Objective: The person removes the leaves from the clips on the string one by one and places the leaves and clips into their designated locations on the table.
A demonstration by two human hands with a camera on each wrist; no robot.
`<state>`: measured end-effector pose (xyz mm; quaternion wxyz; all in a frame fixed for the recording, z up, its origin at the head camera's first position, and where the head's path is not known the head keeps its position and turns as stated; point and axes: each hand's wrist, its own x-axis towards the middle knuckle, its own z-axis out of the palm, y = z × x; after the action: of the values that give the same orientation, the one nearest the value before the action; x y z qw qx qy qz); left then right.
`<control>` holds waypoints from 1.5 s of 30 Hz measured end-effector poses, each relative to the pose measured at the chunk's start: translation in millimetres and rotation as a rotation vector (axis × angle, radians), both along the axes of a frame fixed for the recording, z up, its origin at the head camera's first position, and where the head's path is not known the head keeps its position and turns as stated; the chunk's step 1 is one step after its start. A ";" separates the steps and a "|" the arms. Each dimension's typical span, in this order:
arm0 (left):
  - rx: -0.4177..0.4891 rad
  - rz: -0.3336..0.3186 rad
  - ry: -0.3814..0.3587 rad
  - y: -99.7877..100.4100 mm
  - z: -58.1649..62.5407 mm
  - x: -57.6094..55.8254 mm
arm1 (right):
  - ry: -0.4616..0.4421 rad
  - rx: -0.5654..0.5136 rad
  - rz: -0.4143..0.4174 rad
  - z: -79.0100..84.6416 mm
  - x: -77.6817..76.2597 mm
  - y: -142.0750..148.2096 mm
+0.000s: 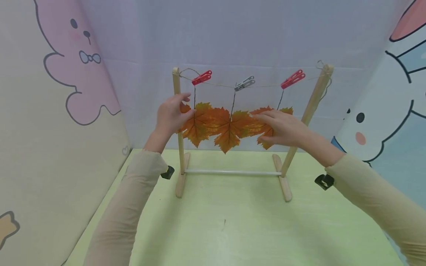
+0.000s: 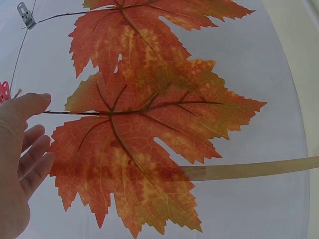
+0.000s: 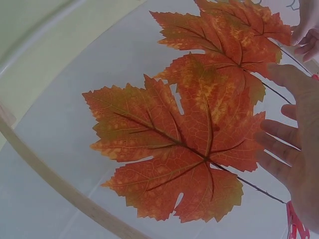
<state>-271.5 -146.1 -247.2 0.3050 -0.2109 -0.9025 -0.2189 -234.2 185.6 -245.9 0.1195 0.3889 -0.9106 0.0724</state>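
Three orange maple leaves hang side by side from a string: a left leaf (image 1: 197, 127), a middle leaf (image 1: 227, 135) and a right leaf (image 3: 174, 144). Their dark stems run up to two red clothespins (image 1: 201, 78) and a grey clothespin (image 1: 244, 84) between them. My left hand (image 1: 171, 112) is at the left leaf's outer edge, thumb beside its stem and fingers loosely bent, gripping nothing. Over the right leaf is my right hand (image 1: 283, 127), fingers spread; in the right wrist view its fingertips (image 3: 261, 139) are right at the leaf's edge. Neighbouring leaves overlap at their sides.
The string (image 1: 219, 85) is tied between a left wooden post (image 1: 181, 147) and a right wooden post (image 1: 316, 96). A white rod (image 1: 233, 172) joins their flat feet on the pale green table (image 1: 226, 221). A white cloth (image 1: 233, 33) hangs behind, with cartoon-printed panels on both sides.
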 end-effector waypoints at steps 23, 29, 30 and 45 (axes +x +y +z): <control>0.100 0.041 0.017 13.4 8.3 -16.4 | 0.078 -0.005 0.083 29.1 -3.6 -28.7; 0.087 0.066 0.010 15.5 8.5 -18.4 | 0.106 0.001 0.065 43.9 -1.5 -40.9; 0.088 0.070 0.011 15.7 8.9 -17.9 | 0.116 -0.003 0.074 46.1 -1.4 -42.7; 0.103 0.087 0.010 19.0 7.7 -19.1 | 0.169 -0.015 0.085 74.7 -4.0 -64.9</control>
<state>-290.6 -127.1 -239.5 0.3292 -0.1566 -0.8969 -0.2504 -238.2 120.7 -171.1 0.1954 0.4312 -0.8793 0.0512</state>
